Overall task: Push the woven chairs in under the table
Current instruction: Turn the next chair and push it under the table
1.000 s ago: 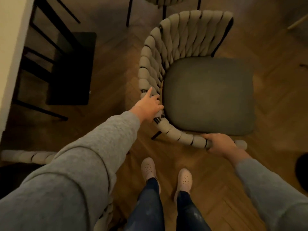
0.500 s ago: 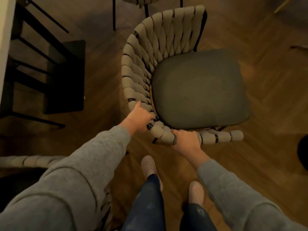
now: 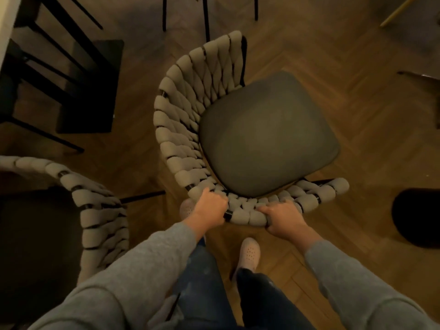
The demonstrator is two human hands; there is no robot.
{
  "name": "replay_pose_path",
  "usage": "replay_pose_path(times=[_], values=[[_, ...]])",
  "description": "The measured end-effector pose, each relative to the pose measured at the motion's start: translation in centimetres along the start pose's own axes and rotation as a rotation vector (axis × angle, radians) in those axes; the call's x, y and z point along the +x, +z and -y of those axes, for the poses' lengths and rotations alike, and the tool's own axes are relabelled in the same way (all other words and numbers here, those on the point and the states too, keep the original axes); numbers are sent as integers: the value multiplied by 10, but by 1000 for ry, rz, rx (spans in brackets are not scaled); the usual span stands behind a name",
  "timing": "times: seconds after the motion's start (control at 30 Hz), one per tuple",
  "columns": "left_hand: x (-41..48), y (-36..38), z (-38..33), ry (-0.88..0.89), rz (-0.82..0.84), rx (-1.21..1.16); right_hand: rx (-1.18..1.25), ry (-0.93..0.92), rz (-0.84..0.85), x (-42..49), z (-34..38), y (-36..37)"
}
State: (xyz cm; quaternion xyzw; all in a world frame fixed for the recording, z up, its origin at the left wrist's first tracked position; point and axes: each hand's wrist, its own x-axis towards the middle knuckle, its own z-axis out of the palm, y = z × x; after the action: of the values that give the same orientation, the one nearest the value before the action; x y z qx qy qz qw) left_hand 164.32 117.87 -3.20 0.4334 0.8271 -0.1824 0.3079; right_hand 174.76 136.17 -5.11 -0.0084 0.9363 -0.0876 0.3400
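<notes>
Left of the woven chair (image 3: 181, 129) a strip of wood floor (image 3: 133, 158) lies open as far as a black frame (image 3: 59, 67), whose bars and dark base block that side. Near-left of the chair a second woven chair (image 3: 100, 210) leaves only a narrow gap. Beyond the chair stand thin black legs (image 3: 206, 17). Right of it the floor is open up to a dark round object (image 3: 416, 217). On its near rim the left hand (image 3: 209, 208) and right hand (image 3: 283, 217) grip, with free rim between them
</notes>
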Motion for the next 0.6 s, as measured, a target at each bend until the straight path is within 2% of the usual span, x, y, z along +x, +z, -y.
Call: replay_pose_path(times=[0.17, 0.27, 0.37, 0.43, 0.5, 0.6], values=[[-12, 12, -66, 114, 33, -65, -52, -19, 38, -52, -32, 19], [-16, 16, -68, 216, 82, -80, -73, 26, 111, -63, -36, 20], [-17, 18, -31, 311, 63, 52, -17, 49, 241, -54, -15, 9], [-14, 15, 7, 305, 42, 159, 56, 14, 251, -39, 16, 6], [-10, 9, 48, 275, 41, 260, 150, -4, 169, -20, 56, 10], [2, -6, 105, 267, 33, 362, 352, 77, -19, 9, 116, 13]])
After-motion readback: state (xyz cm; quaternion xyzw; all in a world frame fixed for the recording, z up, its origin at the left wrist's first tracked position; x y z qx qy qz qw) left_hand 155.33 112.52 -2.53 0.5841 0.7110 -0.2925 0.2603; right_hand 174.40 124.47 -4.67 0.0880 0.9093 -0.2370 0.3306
